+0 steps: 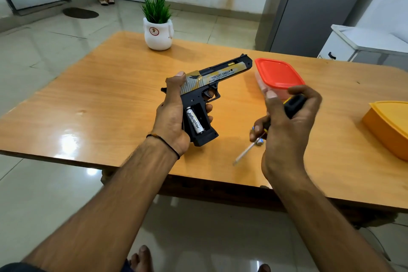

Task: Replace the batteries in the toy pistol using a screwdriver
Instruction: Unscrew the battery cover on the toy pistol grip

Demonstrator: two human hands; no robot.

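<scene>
My left hand (174, 115) grips the black-and-gold plastic toy pistol (213, 80) above the orange wooden surface (99, 99). The barrel points to two o'clock, and the grip compartment is open on one white cylindrical battery (195, 122). At three o'clock from the pistol, apart from it, my right hand (287, 123) is curled round a black-and-yellow-handled screwdriver (294, 105), its shaft slanting to seven o'clock.

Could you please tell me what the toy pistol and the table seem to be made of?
Black and gold toy pistol: likely moulded plastic, matt black frame, printed lettering on the slide. Orange-brown table: wood or wood-look laminate, glossy; grain streaks and bright reflections show.
</scene>
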